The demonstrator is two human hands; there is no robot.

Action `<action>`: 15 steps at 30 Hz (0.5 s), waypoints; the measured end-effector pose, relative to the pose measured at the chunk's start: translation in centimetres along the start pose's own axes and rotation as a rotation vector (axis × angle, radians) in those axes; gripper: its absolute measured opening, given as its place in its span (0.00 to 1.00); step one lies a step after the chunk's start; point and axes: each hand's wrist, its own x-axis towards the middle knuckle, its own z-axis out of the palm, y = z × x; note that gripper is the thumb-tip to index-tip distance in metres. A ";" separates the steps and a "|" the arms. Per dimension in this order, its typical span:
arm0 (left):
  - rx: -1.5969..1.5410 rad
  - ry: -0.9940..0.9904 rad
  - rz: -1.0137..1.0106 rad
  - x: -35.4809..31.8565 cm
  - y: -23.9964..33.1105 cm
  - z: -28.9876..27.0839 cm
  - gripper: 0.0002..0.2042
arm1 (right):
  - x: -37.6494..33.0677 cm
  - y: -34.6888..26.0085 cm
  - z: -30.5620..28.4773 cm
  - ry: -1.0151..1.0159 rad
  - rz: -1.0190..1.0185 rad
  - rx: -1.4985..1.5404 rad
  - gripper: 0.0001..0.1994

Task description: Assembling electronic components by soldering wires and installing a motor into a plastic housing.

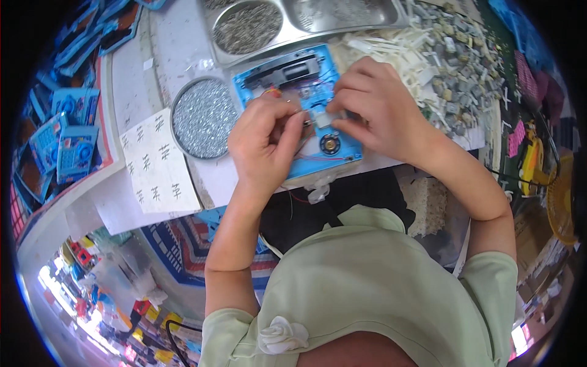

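You are bending both forearms up from the lower edge and bringing your hands together over the open blue plastic casing [292, 79], which is lying flat on the worktop [183, 43] just above its near edge. Your left hand [264, 139] is curling over the lower left part of the casing, wrist straight, knuckles up, with the thumb and forefinger pinching in toward the middle of the casing; its grip is nearly closed, and whether it is holding a wire or some small part there is too hidden to tell. Your right hand [376, 107] is arching over the right side of the casing, wrist cocked and elbow swinging wide to the right, fingers bunched downward. Its grip is closing on a small white part [324, 118] sitting just above the round black speaker [330, 145] inside the casing. Thin red wires are trailing from the lower edge of the casing.

Left of the casing, a round tin of tiny silver screws [203, 117] is sitting close by, and beyond that a white paper with tally marks [158, 162]. Above the casing a steel tray [293, 21] is holding more small metal pieces. To the right of the casing, a heap of white and grey plastic parts [440, 55] is spreading across the worktop.
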 end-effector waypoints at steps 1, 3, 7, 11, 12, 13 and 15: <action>0.012 -0.005 -0.011 0.1 -0.1 -0.1 0.05 | 0.2 -0.2 -0.5 -0.073 0.018 0.001 0.12; 0.005 -0.011 0.036 0.3 -0.5 0.0 0.05 | -0.5 -0.4 0.3 0.037 -0.009 -0.063 0.10; 0.035 -0.045 0.023 0.2 -0.2 -0.1 0.05 | -1.6 -0.4 -0.1 0.211 -0.019 -0.073 0.09; 0.031 -0.025 0.045 -0.4 0.9 -0.8 0.07 | -4.0 3.4 -6.5 0.259 0.127 -0.280 0.12; 0.037 -0.048 0.038 -0.5 1.8 -1.3 0.08 | -5.1 5.0 -8.0 0.257 0.190 -0.423 0.12; 0.045 -0.071 0.028 -0.3 2.6 -1.7 0.08 | -5.7 5.8 -8.6 0.221 0.289 -0.477 0.11; -0.013 -0.143 0.077 0.8 4.4 -1.1 0.08 | -6.4 6.8 -9.2 0.144 0.486 -0.579 0.11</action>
